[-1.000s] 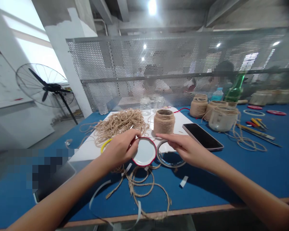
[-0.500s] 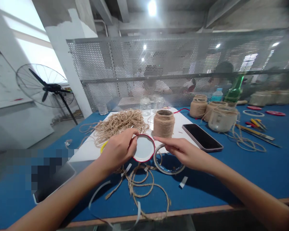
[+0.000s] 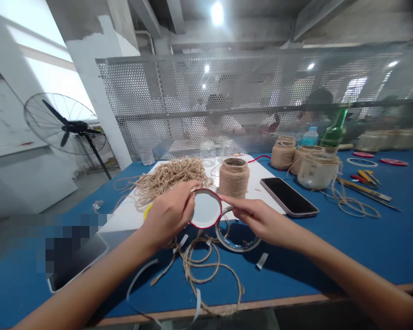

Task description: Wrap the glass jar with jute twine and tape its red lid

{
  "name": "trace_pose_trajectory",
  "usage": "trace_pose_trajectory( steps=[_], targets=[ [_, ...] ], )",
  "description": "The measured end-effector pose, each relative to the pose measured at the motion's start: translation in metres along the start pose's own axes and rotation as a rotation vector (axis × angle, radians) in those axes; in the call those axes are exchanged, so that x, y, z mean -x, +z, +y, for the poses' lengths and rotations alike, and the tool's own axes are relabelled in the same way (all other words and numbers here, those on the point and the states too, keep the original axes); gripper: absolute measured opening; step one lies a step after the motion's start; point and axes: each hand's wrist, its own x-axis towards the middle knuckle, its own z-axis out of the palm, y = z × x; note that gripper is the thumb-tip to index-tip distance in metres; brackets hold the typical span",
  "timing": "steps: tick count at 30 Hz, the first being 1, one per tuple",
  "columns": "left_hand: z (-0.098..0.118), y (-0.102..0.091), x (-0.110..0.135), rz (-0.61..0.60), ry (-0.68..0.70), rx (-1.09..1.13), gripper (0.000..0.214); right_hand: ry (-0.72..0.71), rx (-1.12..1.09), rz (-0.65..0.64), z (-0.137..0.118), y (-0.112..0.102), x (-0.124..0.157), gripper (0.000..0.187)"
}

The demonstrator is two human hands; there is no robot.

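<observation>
My left hand (image 3: 172, 208) is closed on the left edge of a jar lid (image 3: 206, 209), pale inside with a red rim. With the thumb and fingers of my right hand (image 3: 258, 219) I grip a roll of tape (image 3: 241, 250), which hangs tilted below the hand. My right index fingertip touches the lid's right rim, or lies very near it. Behind the lid stands a jar wrapped in twine (image 3: 234, 178). A heap of loose twine (image 3: 175, 176) lies beyond my left hand, and a looser coil (image 3: 206, 270) lies below the lid.
A phone (image 3: 289, 196) lies right of the wrapped jar. More jars (image 3: 319, 172), a green bottle (image 3: 335, 128) and pliers (image 3: 368, 178) are farther right. Two clear jars (image 3: 207, 153) stand at the back. Tape scraps (image 3: 262, 261) lie near the table's front edge.
My right hand has shifted slightly left, closer to the lid's rim, and the tape roll has swung left with it. The lid has risen a little in my left hand.
</observation>
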Motion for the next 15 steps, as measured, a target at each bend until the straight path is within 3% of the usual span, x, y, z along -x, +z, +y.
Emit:
trace_pose_trajectory(
  steps=[8, 15],
  targets=[
    [0.001, -0.002, -0.003, -0.026, -0.023, -0.019, 0.026, -0.048, 0.002, 0.057, -0.006, 0.009, 0.001, 0.051],
    [0.001, 0.001, -0.003, -0.008, -0.072, 0.028, 0.026, 0.004, 0.042, 0.06, -0.006, 0.018, 0.001, 0.054]
  ],
)
